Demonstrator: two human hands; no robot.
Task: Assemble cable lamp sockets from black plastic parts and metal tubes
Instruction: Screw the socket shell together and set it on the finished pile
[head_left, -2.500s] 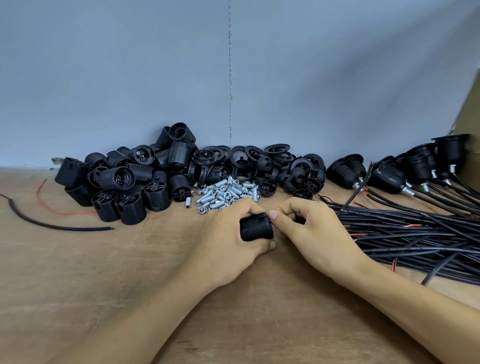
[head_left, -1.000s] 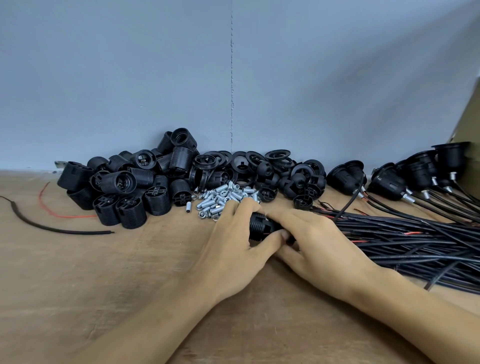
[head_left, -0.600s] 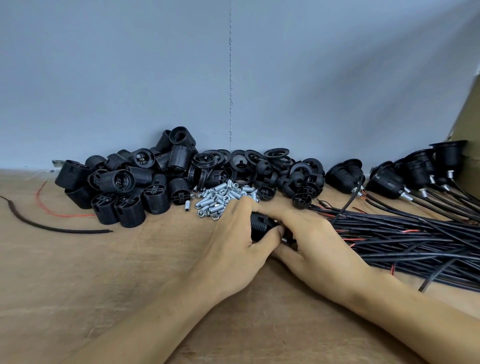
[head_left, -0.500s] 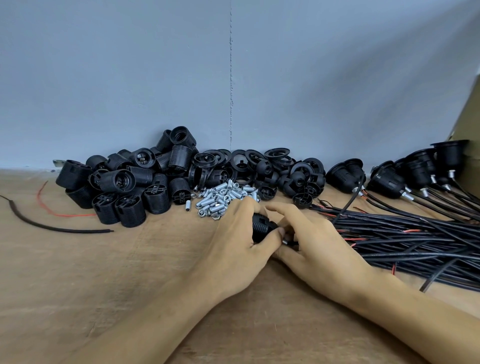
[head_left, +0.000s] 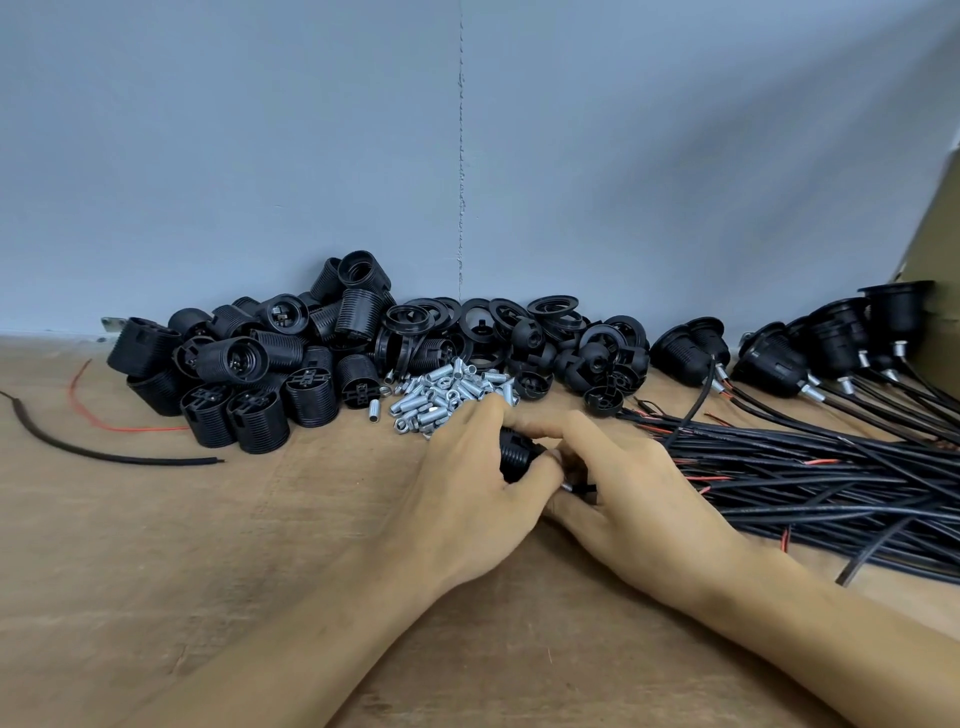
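Me: Wooden table fills the near part of my feed. Both forearms come in from the bottom edge.

Dev: Hands?

Me: Left hand has fingers and thumb curled round a black ribbed socket, held low at mid-table. Right hand meets it from the right, fingers curled onto the socket's end. A bit of metal tube shows just beside the left thumb tip. I can't tell how it sits in the socket because the hands cover it.

Dev: Stock?

Me: Cable bundle lies just right of the right hand and runs off the right edge. Loose black wire and red wire are far left. Just behind the hands is a heap of tubes, close to the left fingertips; can't tell if they touch. Further back from left to right: pile of socket bodies, rings and caps, row of finished sockets with cables attached. Grey-blue wall sits behind it all, with a cardboard panel far right.
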